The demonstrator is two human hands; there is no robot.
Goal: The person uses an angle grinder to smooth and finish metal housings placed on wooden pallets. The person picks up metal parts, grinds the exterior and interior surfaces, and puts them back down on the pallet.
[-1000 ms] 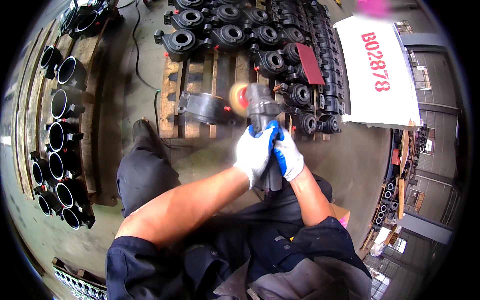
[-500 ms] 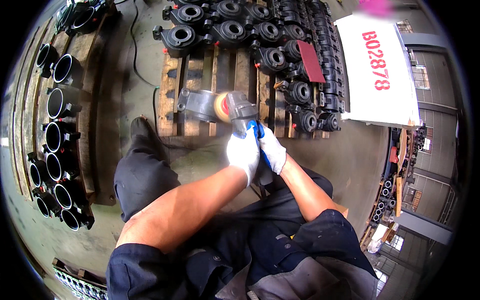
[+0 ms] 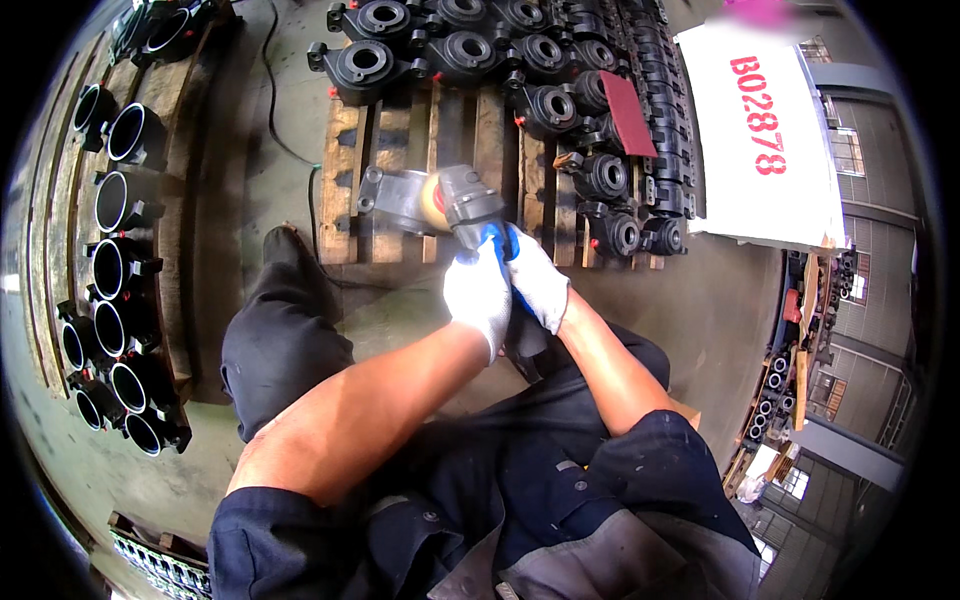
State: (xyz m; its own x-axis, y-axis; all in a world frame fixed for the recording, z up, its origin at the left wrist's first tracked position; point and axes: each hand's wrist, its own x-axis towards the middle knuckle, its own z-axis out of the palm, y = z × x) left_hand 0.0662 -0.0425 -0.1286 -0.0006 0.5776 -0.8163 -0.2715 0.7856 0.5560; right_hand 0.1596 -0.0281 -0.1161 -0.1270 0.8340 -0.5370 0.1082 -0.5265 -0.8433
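Both my hands wear white work gloves with blue-coated palms. My left hand [image 3: 478,297] is closed round the body of a grey angle grinder [image 3: 472,200], just behind its head. Beside it, my right hand [image 3: 539,281] grips the same body, and its fingertips are partly hidden. The grinder's tan and red round disc [image 3: 433,203] sits against the right side of a bare grey metal casting [image 3: 400,200]. This casting lies near the front edge of a wooden pallet [image 3: 341,190], and a bolt-hole lug shows at its left end.
Black castings [image 3: 366,62] stand in rows at the pallet's back and right, with a dark red sheet [image 3: 628,113] on them. A second pallet [image 3: 178,100] at left bears ring-shaped parts [image 3: 113,202]. A cable [image 3: 271,100] runs over the floor. A white panel [image 3: 700,150] stands at right.
The grinder head has tilted and shifted slightly left and up along the casting, both hands moving with it. The whole view has shifted a little.
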